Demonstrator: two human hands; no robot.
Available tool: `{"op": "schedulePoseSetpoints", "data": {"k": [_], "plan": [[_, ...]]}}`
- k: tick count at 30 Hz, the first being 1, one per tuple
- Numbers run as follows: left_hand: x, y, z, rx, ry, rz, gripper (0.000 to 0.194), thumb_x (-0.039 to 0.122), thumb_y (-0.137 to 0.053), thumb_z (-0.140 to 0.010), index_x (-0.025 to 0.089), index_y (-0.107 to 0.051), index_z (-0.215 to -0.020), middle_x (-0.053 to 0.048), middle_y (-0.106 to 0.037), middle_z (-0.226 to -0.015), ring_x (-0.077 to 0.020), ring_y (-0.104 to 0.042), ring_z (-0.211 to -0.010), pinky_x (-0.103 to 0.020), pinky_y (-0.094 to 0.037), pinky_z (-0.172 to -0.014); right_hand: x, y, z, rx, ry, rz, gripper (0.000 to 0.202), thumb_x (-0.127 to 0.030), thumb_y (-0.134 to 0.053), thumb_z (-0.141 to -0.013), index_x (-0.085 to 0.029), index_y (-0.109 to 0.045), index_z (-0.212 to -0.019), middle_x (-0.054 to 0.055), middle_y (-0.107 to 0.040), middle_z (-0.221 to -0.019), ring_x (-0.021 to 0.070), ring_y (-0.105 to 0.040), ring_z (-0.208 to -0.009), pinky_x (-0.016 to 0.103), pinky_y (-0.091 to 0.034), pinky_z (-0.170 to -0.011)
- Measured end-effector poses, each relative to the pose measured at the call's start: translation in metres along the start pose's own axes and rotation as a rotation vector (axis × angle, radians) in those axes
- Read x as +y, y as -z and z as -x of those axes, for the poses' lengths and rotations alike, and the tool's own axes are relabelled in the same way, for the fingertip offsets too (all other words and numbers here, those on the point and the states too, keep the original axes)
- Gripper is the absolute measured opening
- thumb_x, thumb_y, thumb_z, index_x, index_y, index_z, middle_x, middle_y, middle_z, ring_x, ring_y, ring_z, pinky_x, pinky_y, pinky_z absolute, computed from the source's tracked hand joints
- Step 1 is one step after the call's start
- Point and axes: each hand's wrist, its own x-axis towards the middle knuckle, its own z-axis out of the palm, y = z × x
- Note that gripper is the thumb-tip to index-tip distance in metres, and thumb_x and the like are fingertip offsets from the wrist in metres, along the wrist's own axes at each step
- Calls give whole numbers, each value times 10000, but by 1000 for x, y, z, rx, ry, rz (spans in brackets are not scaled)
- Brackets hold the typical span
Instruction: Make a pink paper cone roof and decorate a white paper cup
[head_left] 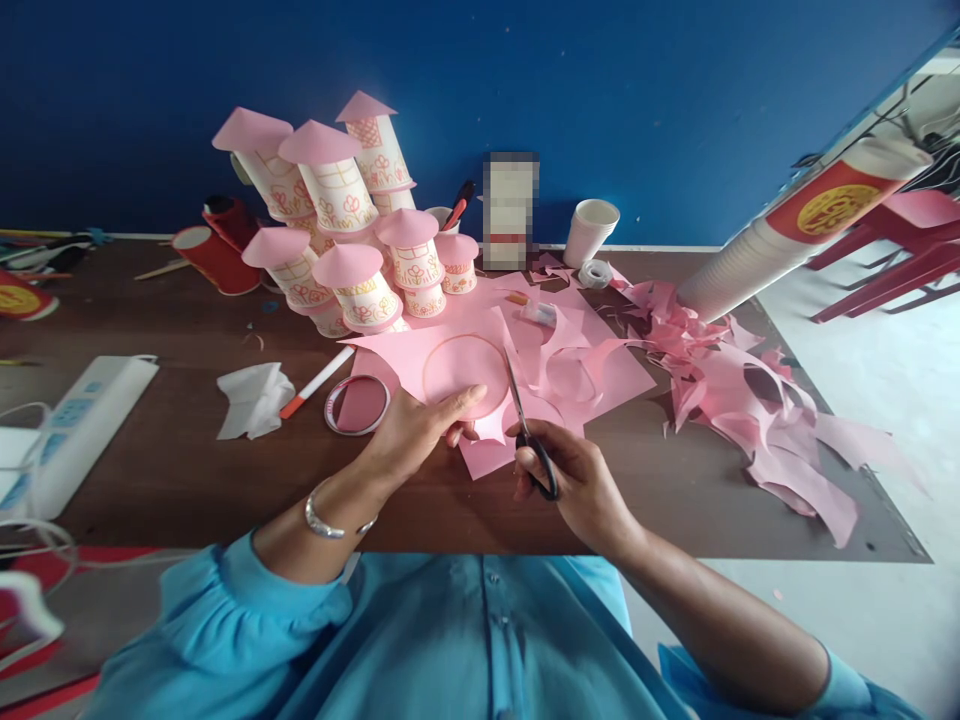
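My left hand (427,425) pinches a sheet of pink paper (457,360), thumb on top and fingers underneath. A circle is drawn on this sheet in an orange line. My right hand (566,465) grips scissors (517,385) by their black handles, and the blades point away from me at the right edge of the circle. Whether the blades are parted is hard to make out. Below the sheet lie more pink pieces, some with round cuts. A ring-shaped tape roll (357,405) rests beside my left wrist, next to an orange-and-white marker (319,380).
Several decorated paper-cup towers (360,285) with pink cone roofs stand at the back left. Pink scraps (765,410) pile up on the right beside a long stack of paper cups (795,230). A crumpled tissue (256,398) and a power strip (90,430) lie left.
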Motion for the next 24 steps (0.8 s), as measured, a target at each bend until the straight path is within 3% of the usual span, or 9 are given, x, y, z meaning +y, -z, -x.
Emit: {"op": "schedulePoseSetpoints", "data": {"k": [3, 10, 19, 24], "plan": [[1, 0, 2, 9, 21, -14, 498, 507, -794, -804, 195, -603, -467, 5, -585, -445, -149, -663, -561, -266, -532, -656, 1, 1, 0, -6, 13, 7, 562, -701, -772, -817, -180, -699, -1012, -30, -622, -560, 136, -621, -505, 244, -478, -510], [4, 1, 3, 19, 7, -21, 465, 463, -793, -806, 185, -616, -477, 10, -604, -453, -79, -506, -432, -234, -454, -528, -1, 3, 1, -15, 18, 35, 556, -690, -771, -820, -172, -710, -1012, -33, -617, -557, 137, -630, -494, 247, -487, -505], [-2, 5, -4, -3, -96, 53, 453, 416, -765, -827, 179, -596, -479, 23, -542, -427, -72, -498, -377, -214, -434, -452, -2, 4, 3, -8, -1, 2, 556, -677, -781, -815, -166, -710, -1021, -39, -604, -552, 133, -624, -481, 242, -482, -498], [-3, 6, -6, -17, -92, 68, 425, 428, -766, -820, 178, -610, -513, 25, -519, -417, -115, -610, -437, -206, -447, -451, 1, 5, 4, -15, 6, -16, 541, -670, -775, -824, -172, -703, -1022, -46, -593, -567, 128, -620, -484, 250, -504, -519]]}}
